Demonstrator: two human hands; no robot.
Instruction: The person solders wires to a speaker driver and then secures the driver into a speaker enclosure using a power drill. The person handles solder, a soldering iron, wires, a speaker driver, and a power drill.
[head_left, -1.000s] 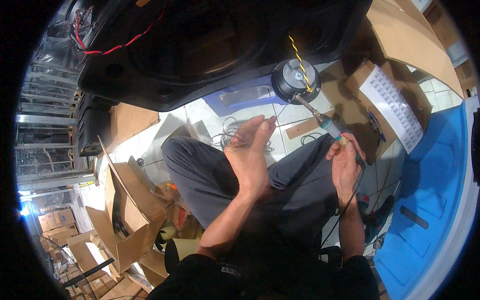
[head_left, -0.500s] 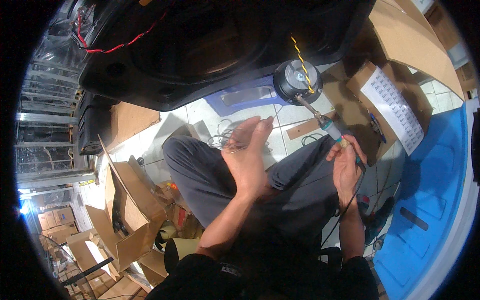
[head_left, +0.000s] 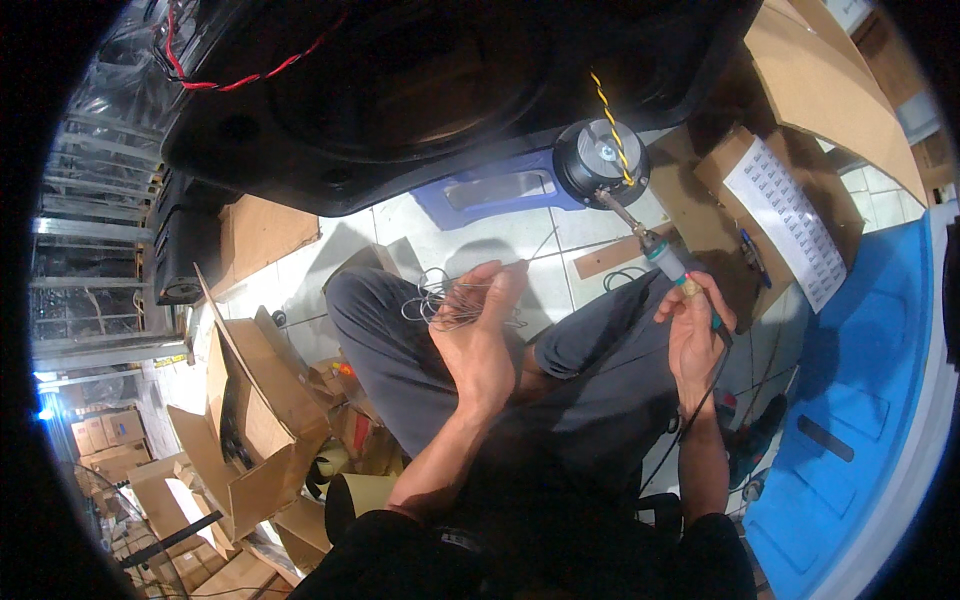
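Note:
In my right hand (head_left: 695, 335) is a soldering iron (head_left: 668, 262), gripped by its handle with my fingers wrapped round it. Its tip meets a terminal on the rim of a round black speaker (head_left: 573, 178) with a grey magnet. A twisted yellow-and-black wire (head_left: 603, 105) runs up from that terminal. My left hand (head_left: 478, 355) is closed on a loose coil of thin solder wire (head_left: 432, 303), over my crossed legs. One straight end of the solder sticks out past my fingertips, apart from the iron's tip.
A large black moulded panel (head_left: 380, 170) spans the far side, with a red-and-black wire (head_left: 240, 85). Under the speaker is a purple frame (head_left: 430, 210). To the right are cardboard, a printed label sheet (head_left: 785, 220), a pen (head_left: 755, 255) and a blue plastic panel (head_left: 850, 400). Cardboard boxes (head_left: 245, 430) crowd the left.
My left hand has drawn back toward me and slightly left, and the solder's straight end now shows. The soldering iron stays at the speaker terminal.

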